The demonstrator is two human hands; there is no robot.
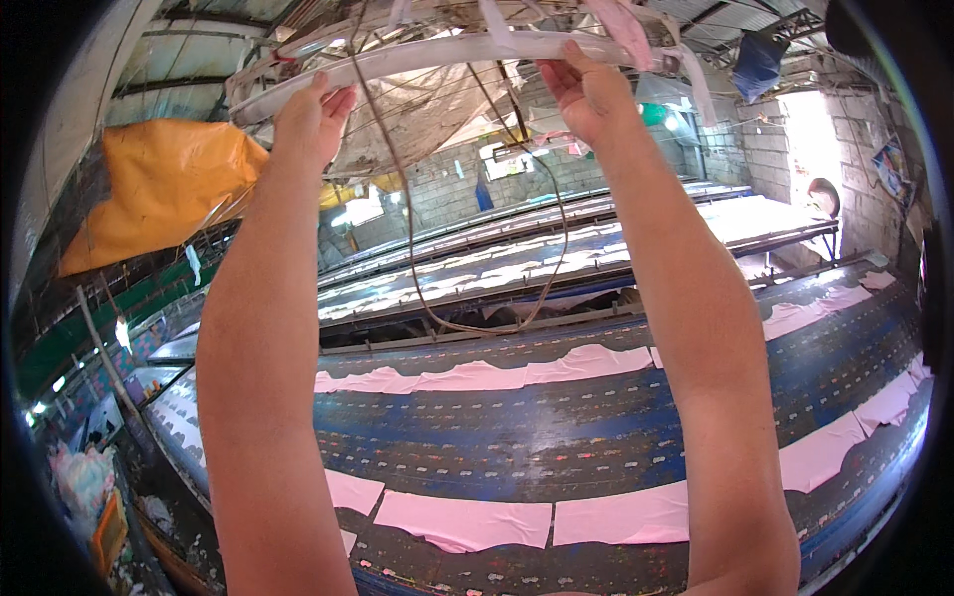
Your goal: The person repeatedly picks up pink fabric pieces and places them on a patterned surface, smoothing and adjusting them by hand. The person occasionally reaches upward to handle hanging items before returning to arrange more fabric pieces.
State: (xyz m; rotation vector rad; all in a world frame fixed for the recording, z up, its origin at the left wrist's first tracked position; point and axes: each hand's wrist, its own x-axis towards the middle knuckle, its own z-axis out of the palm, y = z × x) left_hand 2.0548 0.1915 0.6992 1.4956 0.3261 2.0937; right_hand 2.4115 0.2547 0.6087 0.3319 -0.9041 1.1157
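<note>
Both my arms are raised overhead. My left hand (pixel 316 119) grips a long, translucent whitish tube or strip (pixel 447 55) near its left part, thumb up against it. My right hand (pixel 586 94) holds the same piece farther right, fingers curled beneath it. Pale strips of cloth (pixel 626 25) hang around the piece, among wires and rails at the top. A brown cord (pixel 417 285) dangles in a long loop between my arms.
Below, a long dark printing table (pixel 537 437) carries rows of pink fabric pieces (pixel 621 507). More long tables (pixel 706 219) stand behind, before a block wall with a bright doorway. An orange tarp (pixel 169 189) hangs at the upper left; a post (pixel 104 348) stands below it.
</note>
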